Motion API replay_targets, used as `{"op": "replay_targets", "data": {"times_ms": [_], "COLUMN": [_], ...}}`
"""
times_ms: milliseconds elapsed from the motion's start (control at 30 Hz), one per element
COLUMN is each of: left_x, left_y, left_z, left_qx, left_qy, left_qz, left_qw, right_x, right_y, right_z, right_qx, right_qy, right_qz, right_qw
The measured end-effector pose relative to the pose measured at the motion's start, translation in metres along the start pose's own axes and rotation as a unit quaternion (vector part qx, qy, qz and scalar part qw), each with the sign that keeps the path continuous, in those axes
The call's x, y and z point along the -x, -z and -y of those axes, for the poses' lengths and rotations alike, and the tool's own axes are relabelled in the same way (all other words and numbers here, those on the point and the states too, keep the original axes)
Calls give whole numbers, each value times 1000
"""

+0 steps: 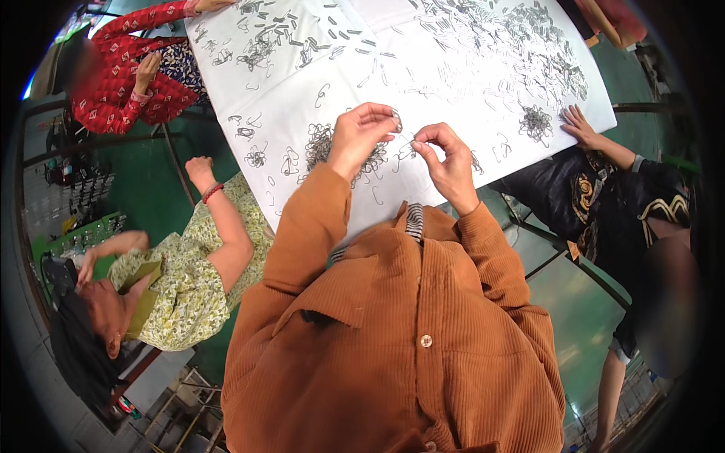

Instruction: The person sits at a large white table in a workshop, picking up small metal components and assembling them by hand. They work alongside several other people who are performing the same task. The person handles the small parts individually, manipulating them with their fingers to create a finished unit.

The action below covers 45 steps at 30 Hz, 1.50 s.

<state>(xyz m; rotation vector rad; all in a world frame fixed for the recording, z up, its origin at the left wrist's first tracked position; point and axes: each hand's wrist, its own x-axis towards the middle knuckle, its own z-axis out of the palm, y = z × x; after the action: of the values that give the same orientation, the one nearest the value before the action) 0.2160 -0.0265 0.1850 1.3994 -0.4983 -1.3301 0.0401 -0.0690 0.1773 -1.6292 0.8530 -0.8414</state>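
Over the near edge of the white-covered table (287, 106), my left hand (355, 137) pinches a small dark metal piece (397, 119) between thumb and fingertips. To its right, my right hand (448, 160) is closed in a pinch on a thin bent wire hook (405, 146). The two hands are a short way apart. Beneath and beside my left hand spreads a pile of dark wire hooks (318, 145), partly hidden by the hand and sleeve. A single loose hook (377, 196) lies near the table edge.
Many small dark strips (521, 57) cover the table's far right, with more at the far left (283, 26). A smaller hook heap (536, 124) lies by a co-worker's hand (580, 127) on the right. Other people sit around the table, including one in red (128, 68).
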Motion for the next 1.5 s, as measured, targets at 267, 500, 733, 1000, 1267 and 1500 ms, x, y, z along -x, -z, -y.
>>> {"op": "replay_targets", "data": {"times_ms": [267, 500, 733, 1000, 1267, 1500], "left_x": [43, 68, 74, 79, 72, 72], "left_y": [-22, -33, -23, -20, -20, -18], "left_z": [-12, -31, -25, -13, -13, -15], "left_qx": [43, -33, -40, -42, -39, -26], "left_qy": [-69, -238, -227, -237, -236, -215], "left_qz": [-47, -123, -187, -201, -182, -174], "left_qw": [996, 963, 955, 950, 954, 961], "right_x": [-6, -8, -13, -21, -35, -39], "right_y": [4, 31, 8, 30, 8, -20], "right_z": [12, -64, -156, -132, -146, -146], "right_qx": [62, 209, 441, 291, 350, 402], "right_qy": [91, 24, 30, -63, -31, -45], "right_qz": [58, 120, 239, 241, 138, 196], "right_qw": [992, 970, 865, 924, 926, 894]}}
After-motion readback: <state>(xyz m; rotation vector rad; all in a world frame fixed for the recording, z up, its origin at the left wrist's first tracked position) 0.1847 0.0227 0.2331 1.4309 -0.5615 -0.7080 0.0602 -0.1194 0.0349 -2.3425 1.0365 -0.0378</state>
